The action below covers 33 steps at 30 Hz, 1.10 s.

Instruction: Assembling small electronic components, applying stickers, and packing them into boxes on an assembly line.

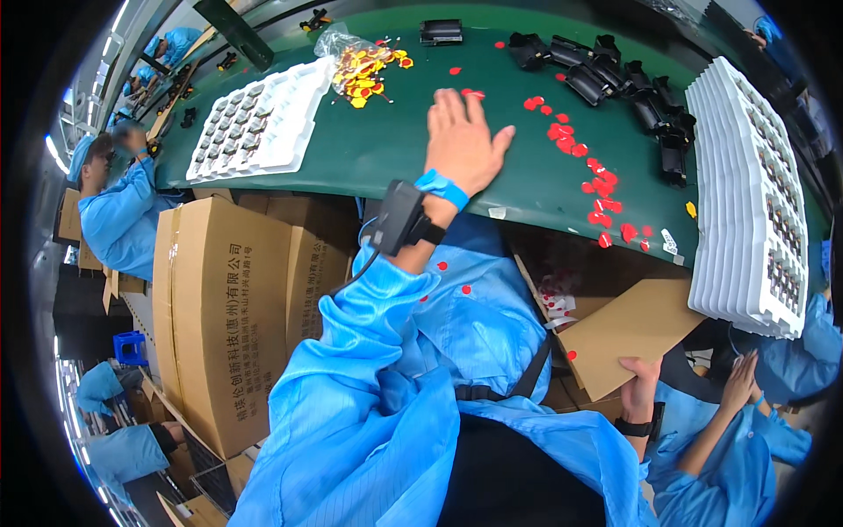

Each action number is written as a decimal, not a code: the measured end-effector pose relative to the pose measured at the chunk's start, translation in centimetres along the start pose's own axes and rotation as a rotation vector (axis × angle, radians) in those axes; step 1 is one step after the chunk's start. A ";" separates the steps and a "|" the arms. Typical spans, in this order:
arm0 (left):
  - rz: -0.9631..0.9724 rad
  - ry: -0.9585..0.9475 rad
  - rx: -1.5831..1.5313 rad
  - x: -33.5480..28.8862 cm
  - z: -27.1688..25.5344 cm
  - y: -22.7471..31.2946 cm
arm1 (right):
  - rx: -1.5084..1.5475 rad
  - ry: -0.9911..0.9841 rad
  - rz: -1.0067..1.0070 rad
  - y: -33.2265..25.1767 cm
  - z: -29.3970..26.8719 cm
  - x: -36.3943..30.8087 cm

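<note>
My left hand (464,145) lies palm down on the green work surface (378,145), fingers stretched out and thumb apart. A red disc (474,94) shows right at its fingertips. Many small red discs (562,133) are scattered to the right of this hand, in a trail toward the near edge. Low on the right, my right hand (643,385) is closed on a brown cardboard flap (628,334). Behind that flap, below the table edge, an open carton (558,299) holds red and white scraps. A few red discs (466,289) cling to my blue smock.
Tall stacked white trays (746,193) stand at the right, beside black plastic housings (650,110). A white tray of parts (259,123) and a bag of yellow-and-red pieces (364,70) lie left. Large cartons (219,316) stand below. Co-workers (123,202) sit nearby.
</note>
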<state>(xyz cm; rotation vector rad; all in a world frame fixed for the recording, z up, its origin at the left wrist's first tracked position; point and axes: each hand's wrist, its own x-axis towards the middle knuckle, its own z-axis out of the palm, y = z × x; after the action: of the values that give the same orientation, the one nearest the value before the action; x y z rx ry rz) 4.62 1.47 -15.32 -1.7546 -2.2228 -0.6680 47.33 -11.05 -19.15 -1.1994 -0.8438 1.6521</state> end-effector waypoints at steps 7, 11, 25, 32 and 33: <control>-0.062 0.018 0.006 6.8 3.0 -1.8 | 0.040 0.013 0.012 -0.5 0.5 -0.3; 0.155 -0.114 -0.100 8.1 4.3 1.2 | 0.043 0.011 -0.001 -0.5 0.1 -0.2; 0.181 -0.214 -0.056 8.5 4.1 1.9 | 0.066 0.001 0.054 -0.2 0.1 -0.5; 0.271 -0.218 -0.228 6.9 4.1 6.7 | 0.029 -0.042 0.042 -0.3 0.1 0.0; 0.273 -0.215 -0.230 7.7 4.4 6.8 | 0.038 -0.040 0.044 -0.4 0.2 -0.1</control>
<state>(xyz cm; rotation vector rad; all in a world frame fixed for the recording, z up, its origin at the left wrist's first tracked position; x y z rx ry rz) 9.66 11.40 -14.30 -2.2899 -2.0406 -0.7260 47.24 -11.06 -18.69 -1.1697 -0.8127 1.7248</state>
